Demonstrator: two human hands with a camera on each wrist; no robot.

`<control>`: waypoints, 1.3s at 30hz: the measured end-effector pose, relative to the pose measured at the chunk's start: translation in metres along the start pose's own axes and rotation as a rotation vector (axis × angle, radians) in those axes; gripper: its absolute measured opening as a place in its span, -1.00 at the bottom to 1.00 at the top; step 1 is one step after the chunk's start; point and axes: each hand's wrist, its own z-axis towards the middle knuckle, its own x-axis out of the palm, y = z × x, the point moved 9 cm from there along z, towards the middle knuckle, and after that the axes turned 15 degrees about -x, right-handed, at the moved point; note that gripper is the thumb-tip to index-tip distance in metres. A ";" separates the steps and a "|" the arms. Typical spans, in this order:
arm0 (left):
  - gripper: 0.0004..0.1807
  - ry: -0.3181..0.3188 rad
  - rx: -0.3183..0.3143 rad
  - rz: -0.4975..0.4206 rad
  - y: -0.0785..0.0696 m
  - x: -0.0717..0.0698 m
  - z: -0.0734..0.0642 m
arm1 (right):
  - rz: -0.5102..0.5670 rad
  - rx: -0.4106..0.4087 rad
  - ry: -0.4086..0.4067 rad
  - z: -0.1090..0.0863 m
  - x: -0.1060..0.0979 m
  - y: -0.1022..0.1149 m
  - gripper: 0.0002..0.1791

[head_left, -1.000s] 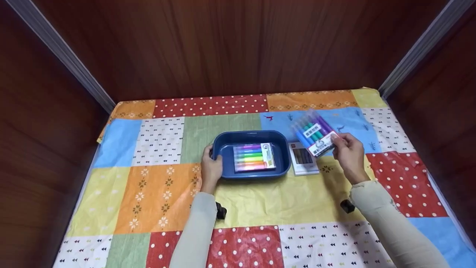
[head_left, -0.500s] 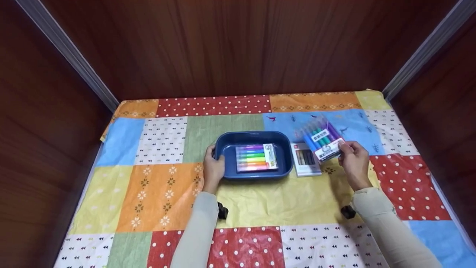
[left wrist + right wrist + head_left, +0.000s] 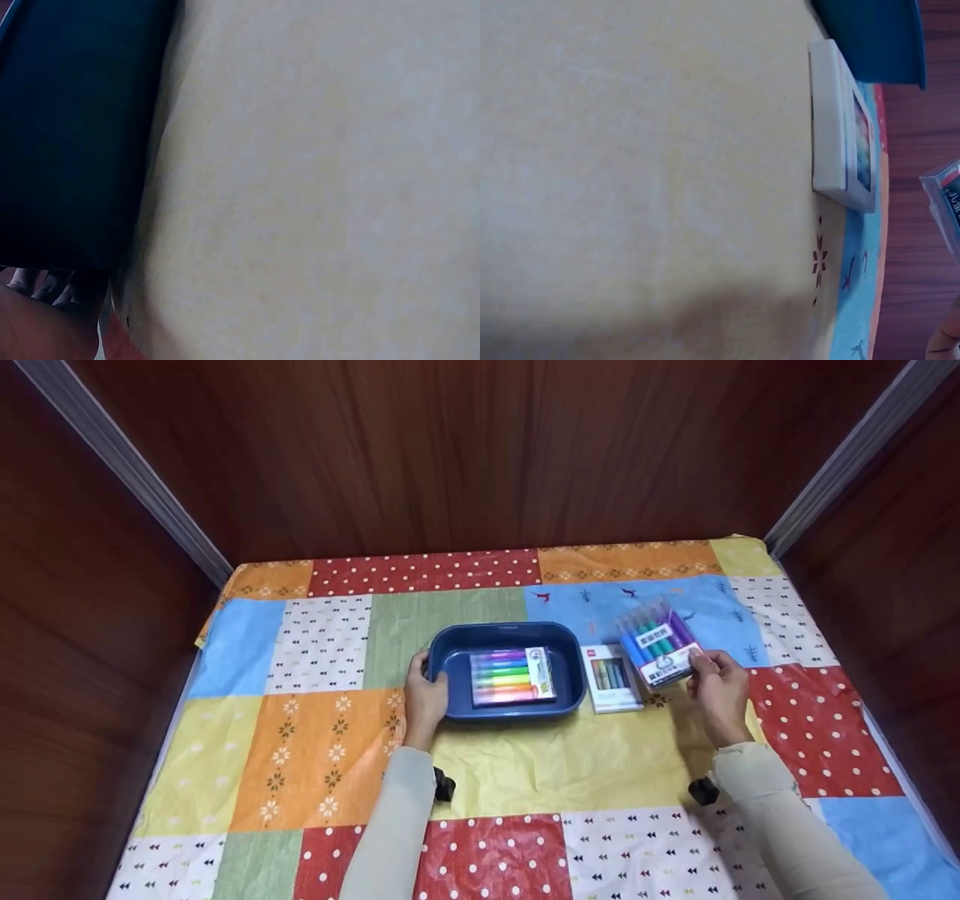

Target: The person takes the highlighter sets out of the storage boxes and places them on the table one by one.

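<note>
My left hand [image 3: 426, 701] grips the left end of a dark blue plastic basin [image 3: 454, 709], thumb over the rim. Inside the basin lies a clear pack of rainbow-coloured markers [image 3: 510, 676]. Off to the right, my right hand [image 3: 721, 697] pinches the lower corner of a second clear marker pack [image 3: 658, 649], with blue, green and purple pens, and holds it tilted above the cloth. Between the basin and that pack, a flat white box [image 3: 616, 699] with a window lies on the cloth. In the right wrist view only the edge of the held pack [image 3: 949, 199] shows.
A patchwork-patterned tablecloth [image 3: 525, 780] covers the table. Dark wood panels [image 3: 480, 457] stand behind it and at both sides, with grey metal strips [image 3: 847, 454] at the corners. A black wrist device [image 3: 703, 791] sits by each sleeve.
My right hand has moved the held marker pack right and slightly toward me, uncovering more of the white box. The left hand and basin stay in place; the camera view shifts slightly.
</note>
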 end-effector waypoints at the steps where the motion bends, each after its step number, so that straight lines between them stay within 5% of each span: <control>1: -0.55 -0.001 0.002 -0.003 0.001 0.000 0.000 | 0.001 0.001 -0.003 0.000 -0.001 -0.001 -0.86; 39: -0.54 0.020 -0.012 0.005 0.001 0.001 0.002 | -0.002 0.113 -0.105 -0.012 -0.017 -0.038 -0.84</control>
